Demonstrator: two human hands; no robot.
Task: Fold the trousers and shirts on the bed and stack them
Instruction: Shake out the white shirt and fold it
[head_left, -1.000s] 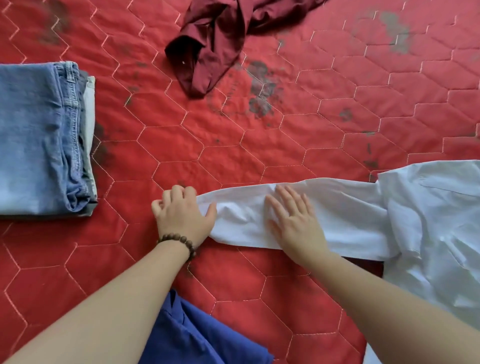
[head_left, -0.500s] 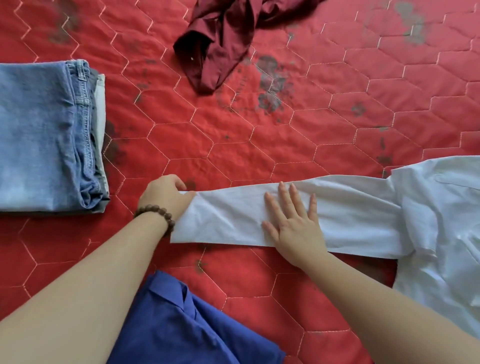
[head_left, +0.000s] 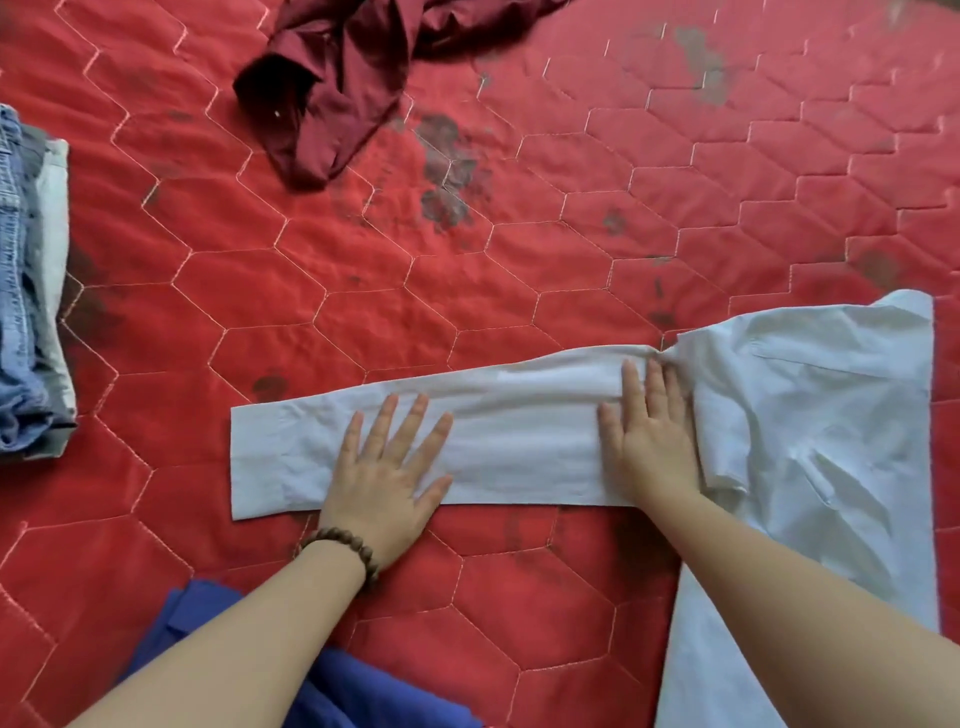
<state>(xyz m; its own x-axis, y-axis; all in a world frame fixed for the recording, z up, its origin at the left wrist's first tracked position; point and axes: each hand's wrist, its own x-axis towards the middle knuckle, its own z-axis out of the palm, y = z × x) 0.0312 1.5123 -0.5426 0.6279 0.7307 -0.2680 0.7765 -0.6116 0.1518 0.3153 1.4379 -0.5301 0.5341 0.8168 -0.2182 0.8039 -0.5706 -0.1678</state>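
The left hand (head_left: 387, 475) lies flat with its fingers spread wide on the long sleeve (head_left: 519, 447) of the white shirt (head_left: 831, 441). The right hand (head_left: 652, 436) lies flat too, fingers straight, on the sleeve just beside the shirt's body. A bead bracelet (head_left: 345, 545) sits on the left wrist. The sleeve stretches left across the red quilt (head_left: 311, 312). Folded jeans (head_left: 26, 291) are at the far left edge. A dark red shirt (head_left: 343, 78) lies crumpled far away. A blue shirt (head_left: 332, 686) is near, under the left arm

Both hands, left (head_left: 382, 480) and right (head_left: 652, 441), lie flat, fingers straight.
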